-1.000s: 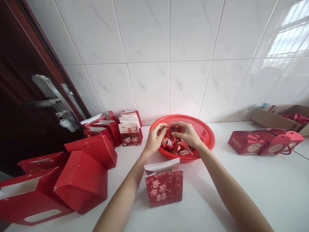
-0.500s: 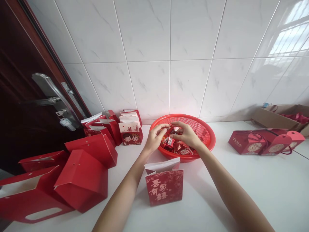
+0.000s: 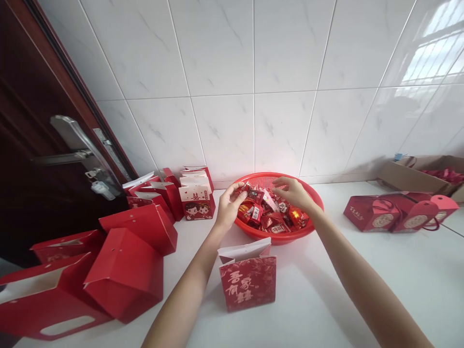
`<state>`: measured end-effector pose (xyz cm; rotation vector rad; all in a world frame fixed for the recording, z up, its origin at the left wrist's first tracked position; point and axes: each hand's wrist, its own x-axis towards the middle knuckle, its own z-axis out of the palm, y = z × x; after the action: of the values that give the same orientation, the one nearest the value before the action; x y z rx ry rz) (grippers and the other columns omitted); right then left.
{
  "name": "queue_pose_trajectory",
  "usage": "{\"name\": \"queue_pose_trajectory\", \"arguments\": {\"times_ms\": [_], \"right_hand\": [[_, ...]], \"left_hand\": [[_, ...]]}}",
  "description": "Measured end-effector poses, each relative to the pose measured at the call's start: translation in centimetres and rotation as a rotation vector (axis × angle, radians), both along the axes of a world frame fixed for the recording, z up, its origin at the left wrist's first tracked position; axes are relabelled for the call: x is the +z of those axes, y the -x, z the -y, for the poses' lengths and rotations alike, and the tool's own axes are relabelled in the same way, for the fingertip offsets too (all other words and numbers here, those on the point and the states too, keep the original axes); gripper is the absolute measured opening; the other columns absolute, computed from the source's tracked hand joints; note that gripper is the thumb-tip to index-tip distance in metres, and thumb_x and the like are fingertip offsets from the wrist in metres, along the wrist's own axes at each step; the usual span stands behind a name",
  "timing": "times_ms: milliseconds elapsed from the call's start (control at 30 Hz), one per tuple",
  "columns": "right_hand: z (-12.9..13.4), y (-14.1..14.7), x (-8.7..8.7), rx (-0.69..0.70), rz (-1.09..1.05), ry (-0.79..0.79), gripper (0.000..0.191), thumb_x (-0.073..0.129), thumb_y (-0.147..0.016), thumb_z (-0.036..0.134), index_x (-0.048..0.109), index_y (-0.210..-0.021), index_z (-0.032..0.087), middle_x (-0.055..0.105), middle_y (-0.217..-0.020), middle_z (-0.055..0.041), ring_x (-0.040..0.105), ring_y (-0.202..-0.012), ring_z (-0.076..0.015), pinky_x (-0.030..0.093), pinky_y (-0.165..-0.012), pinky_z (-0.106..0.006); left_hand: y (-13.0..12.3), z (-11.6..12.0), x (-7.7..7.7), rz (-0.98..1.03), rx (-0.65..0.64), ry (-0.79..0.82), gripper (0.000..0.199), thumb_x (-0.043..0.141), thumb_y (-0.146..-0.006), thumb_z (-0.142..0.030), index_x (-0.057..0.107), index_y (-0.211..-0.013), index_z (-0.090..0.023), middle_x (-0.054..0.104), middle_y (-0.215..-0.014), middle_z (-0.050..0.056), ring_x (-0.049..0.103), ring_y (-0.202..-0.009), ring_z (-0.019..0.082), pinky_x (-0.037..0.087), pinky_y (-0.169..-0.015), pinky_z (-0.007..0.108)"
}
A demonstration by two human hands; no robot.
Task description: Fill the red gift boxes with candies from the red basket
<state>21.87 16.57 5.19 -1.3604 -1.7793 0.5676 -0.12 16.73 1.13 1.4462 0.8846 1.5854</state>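
A red plastic basket (image 3: 315, 193) holds several wrapped candies (image 3: 270, 220), mostly red with some pink and orange. At its left rim my left hand (image 3: 229, 205) pinches a red wrapped candy (image 3: 255, 195) between thumb and fingers. My right hand (image 3: 295, 194) hovers over the right part of the basket, its fingers bent and slightly apart above the candies; no candy shows in it. Between my forearms, in front of the basket, a red paper gift box (image 3: 248, 285) with pale lettering stands upright, its top open.
Large red boxes (image 3: 126, 270) crowd the left side near a dark door (image 3: 32, 96). Behind them stand smaller printed boxes (image 3: 197, 203). On the right lie red boxes with cord handles (image 3: 387, 212), beside a cardboard carton (image 3: 402, 174). A tiled wall (image 3: 217, 130) rises behind.
My right hand has moved right, away from my left hand, uncovering more candies. The left hand stays at the basket's left side, with a red candy now visible at its fingertips.
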Motion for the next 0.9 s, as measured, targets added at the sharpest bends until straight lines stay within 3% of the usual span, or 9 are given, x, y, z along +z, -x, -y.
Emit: {"name": "queue_pose_trajectory", "arguments": {"times_ms": [100,200,300,433,500,700,900], "right_hand": [[-1.4,0.2,0.0,0.241,0.358,0.117,0.017,0.061,-0.083,0.012,0.074,-0.088,0.020,0.077,-0.098,-0.0053,0.069,-0.093,-0.0213,0.053,-0.081,-0.031],[-2.1,1.6,-0.1,0.410,0.575,0.278,0.009,0.070,-0.079,0.021,0.075,-0.085,0.024,0.076,-0.092,-0.0015,0.069,-0.090,-0.0226,0.051,-0.080,-0.030],[-2.5,2.6,-0.6,0.371,0.676,0.366,0.024,0.078,-0.071,0.029,0.074,-0.095,0.025,0.075,-0.096,-0.0045,0.069,-0.091,-0.0274,0.051,-0.073,-0.033],[-3.1,2.1,-1.4,0.265,0.736,0.390,0.053,0.074,-0.058,0.007,0.071,-0.109,0.023,0.072,-0.111,-0.0110,0.067,-0.103,-0.0359,0.051,-0.074,-0.038],[-3.2,1.7,-1.6,0.245,0.758,0.396,0.058,0.072,-0.054,0.001,0.070,-0.108,0.023,0.070,-0.112,-0.0118,0.064,-0.110,-0.0382,0.051,-0.078,-0.038],[-3.2,1.1,-1.9,0.287,0.727,0.463,0.039,0.080,-0.059,0.016,0.069,-0.095,0.024,0.071,-0.100,-0.0070,0.069,-0.094,-0.0313,0.053,-0.071,-0.035],[-3.3,0.9,-2.2,0.286,0.682,0.540,0.021,0.079,-0.061,0.019,0.061,-0.070,0.022,0.066,-0.068,-0.0021,0.066,-0.065,-0.0231,0.049,-0.057,-0.032]], "left_hand": [[0.0,0.1,0.2,-0.002,-0.009,0.000,0.038,0.076,-0.072,-0.039,0.067,-0.103,-0.020,0.073,-0.109,0.006,0.067,-0.102,0.022,0.053,-0.093,0.036],[0.0,0.2,0.3,-0.018,-0.010,0.003,0.037,0.075,-0.072,-0.038,0.068,-0.103,-0.020,0.073,-0.108,0.006,0.068,-0.102,0.022,0.054,-0.092,0.036],[0.0,0.3,0.3,-0.041,0.000,0.007,0.036,0.074,-0.073,-0.039,0.068,-0.103,-0.020,0.074,-0.107,0.006,0.068,-0.103,0.023,0.054,-0.092,0.036],[-0.1,0.3,0.2,-0.042,-0.001,0.009,0.037,0.075,-0.072,-0.038,0.069,-0.103,-0.020,0.074,-0.106,0.006,0.068,-0.102,0.023,0.054,-0.091,0.036],[-0.2,0.3,0.2,-0.037,-0.005,0.010,0.036,0.075,-0.072,-0.038,0.069,-0.102,-0.020,0.074,-0.106,0.006,0.068,-0.102,0.023,0.054,-0.091,0.036],[-0.3,0.4,0.3,-0.031,-0.019,0.006,0.036,0.075,-0.071,-0.038,0.069,-0.101,-0.020,0.073,-0.109,0.007,0.067,-0.103,0.023,0.053,-0.094,0.037],[-0.3,0.5,0.4,-0.043,-0.028,0.017,0.036,0.076,-0.071,-0.038,0.069,-0.102,-0.020,0.073,-0.108,0.007,0.067,-0.100,0.022,0.054,-0.091,0.036]]}}
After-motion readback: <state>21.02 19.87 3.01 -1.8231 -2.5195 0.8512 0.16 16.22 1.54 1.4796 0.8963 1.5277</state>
